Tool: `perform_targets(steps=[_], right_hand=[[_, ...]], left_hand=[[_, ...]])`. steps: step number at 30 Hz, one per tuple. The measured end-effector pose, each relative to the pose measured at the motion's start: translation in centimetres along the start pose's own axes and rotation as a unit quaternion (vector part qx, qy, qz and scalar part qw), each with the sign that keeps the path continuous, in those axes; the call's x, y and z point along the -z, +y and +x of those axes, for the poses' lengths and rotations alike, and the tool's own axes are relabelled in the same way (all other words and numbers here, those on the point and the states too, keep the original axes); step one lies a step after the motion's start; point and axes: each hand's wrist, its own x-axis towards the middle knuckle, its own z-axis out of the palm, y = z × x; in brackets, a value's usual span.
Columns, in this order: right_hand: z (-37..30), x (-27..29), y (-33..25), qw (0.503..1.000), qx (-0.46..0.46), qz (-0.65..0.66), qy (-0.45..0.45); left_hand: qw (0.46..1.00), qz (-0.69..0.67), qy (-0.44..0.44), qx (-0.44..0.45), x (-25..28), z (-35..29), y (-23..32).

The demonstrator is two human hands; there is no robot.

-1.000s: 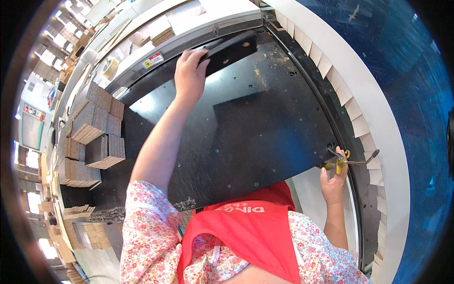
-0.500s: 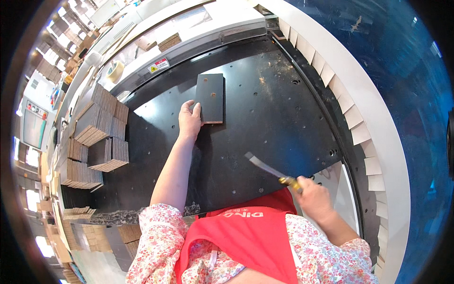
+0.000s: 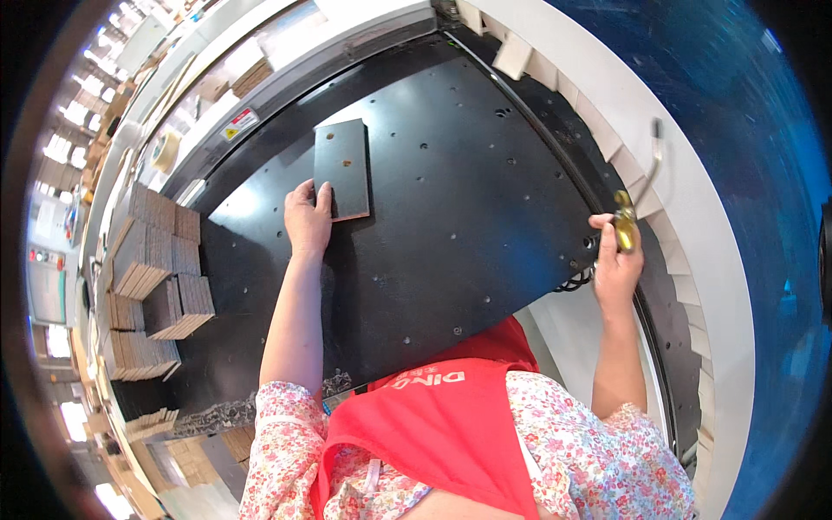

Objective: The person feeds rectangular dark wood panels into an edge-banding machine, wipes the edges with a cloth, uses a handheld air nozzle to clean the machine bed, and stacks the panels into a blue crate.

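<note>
Board (image 3: 347,178) extends beyond left hand (image 3: 307,225), pinched at its edge, likely for steadiness; right hand (image 3: 617,267) wraps round yellow tool (image 3: 626,234).

Dark board (image 3: 344,178), eleven o'clock: corner hidden by left hand (image 3: 308,221). Yellow tool (image 3: 625,232), three o'clock: partly behind right hand (image 3: 618,270). Label (image 3: 240,124), ten o'clock: print too small.
</note>
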Motion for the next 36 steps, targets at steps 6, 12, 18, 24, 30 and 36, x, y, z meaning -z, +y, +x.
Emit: perform_targets(steps=[6, 12, 18, 24, 30, 36], right_hand=[[-1.8, -0.6, 2.1, 0.999, -0.024, 0.023, -0.015], [-6.1, 0.3, -1.6, 0.974, 0.137, -0.156, -0.086], [-7.9, 4.1, 1.1, 0.925, -0.224, -0.261, -0.162], [-6.6, 4.3, 0.7, 0.938, -0.342, -0.005, -0.053], [-5.6, 2.2, 1.4, 0.880, -0.365, 0.300, 0.050], [-1.1, 1.0, 0.7, 0.749, -0.372, 0.540, 0.096]], left_hand=[[0.989, 0.137, -0.041, 0.019, 1.5, -1.6, 5.2], [0.969, 0.227, -0.097, -0.018, 1.6, -3.0, 8.2], [0.961, 0.253, -0.116, -0.006, 1.3, -2.8, 8.1], [0.962, 0.241, -0.124, -0.020, 1.4, -2.7, 7.8], [0.968, 0.223, -0.109, -0.038, 1.3, -3.5, 6.1], [0.973, 0.210, -0.075, -0.050, 0.6, -4.5, 5.2]])
